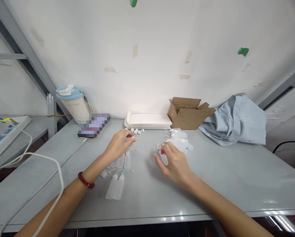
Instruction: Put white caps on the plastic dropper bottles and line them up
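Observation:
My left hand (120, 143) is over the table beside a small group of white caps (139, 131), thumb and index finger slightly apart, with a cap showing between them. Below it lie clear plastic bottles (118, 187) in two rows, with thin white strips at their necks. On the right, my right hand (174, 163) hovers with thumb and curled index finger apart, at the near edge of a pile of similar bottles (178, 140). One bottle of the pile is partly hidden behind its fingers.
White flat trays (149, 121) are stacked at the back beside an open cardboard box (190, 117). Grey-blue cloth (241, 121) lies to the right. A phone (94, 126) and a tumbler (74, 105) stand back left. White cables (60, 174) cross the left side, near my left forearm.

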Available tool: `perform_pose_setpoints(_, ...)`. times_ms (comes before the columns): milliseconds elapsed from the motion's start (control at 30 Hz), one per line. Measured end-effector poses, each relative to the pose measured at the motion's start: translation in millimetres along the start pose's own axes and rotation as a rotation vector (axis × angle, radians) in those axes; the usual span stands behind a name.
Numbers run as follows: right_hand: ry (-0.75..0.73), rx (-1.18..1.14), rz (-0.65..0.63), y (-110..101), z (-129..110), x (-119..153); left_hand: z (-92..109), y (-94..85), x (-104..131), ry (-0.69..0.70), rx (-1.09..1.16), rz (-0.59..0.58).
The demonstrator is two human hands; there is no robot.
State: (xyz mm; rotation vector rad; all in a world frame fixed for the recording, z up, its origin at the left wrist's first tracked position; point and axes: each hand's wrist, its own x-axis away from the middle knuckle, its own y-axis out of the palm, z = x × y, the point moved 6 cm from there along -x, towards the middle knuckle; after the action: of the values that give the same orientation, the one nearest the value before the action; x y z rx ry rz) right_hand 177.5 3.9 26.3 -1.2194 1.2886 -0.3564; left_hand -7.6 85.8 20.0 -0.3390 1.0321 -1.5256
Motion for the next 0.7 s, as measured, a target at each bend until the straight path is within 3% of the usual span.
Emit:
perform_pose_setpoints(167,-0.313,-0.295,-0.18,19.5,-41.4,14.0,19.1,1.9,6.5,-0.054,0.173,-0.032)
perform_pose_setpoints(333,-0.487,-0.285,-0.411,35.6,-72.7,25.9,31.6,2.7,9.8,-0.082,0.244,-0.049)
perform_pose_setpoints(500,-0.573,-0.281,-0.477,42.9,-86.5,31.8,35.9,2.0,11.0,-0.082,0.256,-0.041)
perform_pose_setpoints(700,-0.543,-0.288,-0.467,49.3,-87.1,32.9,34.9,3.2,10.5,-0.087,0.273,-0.032)
